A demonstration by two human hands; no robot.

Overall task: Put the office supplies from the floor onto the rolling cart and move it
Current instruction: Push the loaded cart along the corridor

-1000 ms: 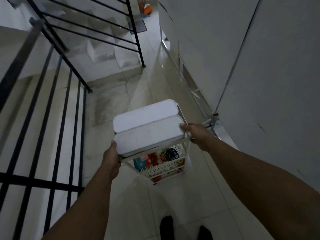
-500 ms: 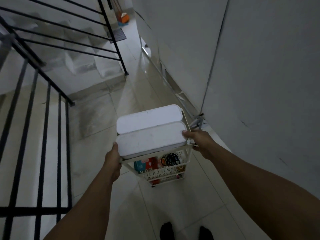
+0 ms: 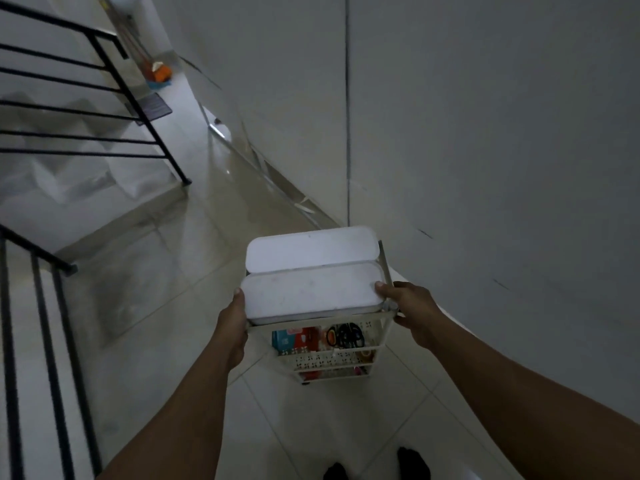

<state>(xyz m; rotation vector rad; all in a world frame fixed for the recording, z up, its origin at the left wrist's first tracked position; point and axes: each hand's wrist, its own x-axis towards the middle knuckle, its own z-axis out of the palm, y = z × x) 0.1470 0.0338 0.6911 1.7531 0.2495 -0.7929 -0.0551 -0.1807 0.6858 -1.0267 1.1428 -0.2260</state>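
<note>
Right now I have both hands clamped on the rolling cart (image 3: pixel 332 358): left hand (image 3: pixel 232 327) gripping its left top rail, right hand (image 3: pixel 410 306) closed on the right corner. Two white lidded boxes (image 3: pixel 311 271) fill the top tier; office supplies (image 3: pixel 322 337) sit below, on the tiled floor (image 3: pixel 166 271) beside the wall (image 3: pixel 485 133)

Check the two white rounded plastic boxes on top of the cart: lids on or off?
On. Both white rounded plastic boxes show flat, closed lids with no gap or contents visible, sitting side by side atop the white rolling cart, gripped by the left hand and right hand.
</note>
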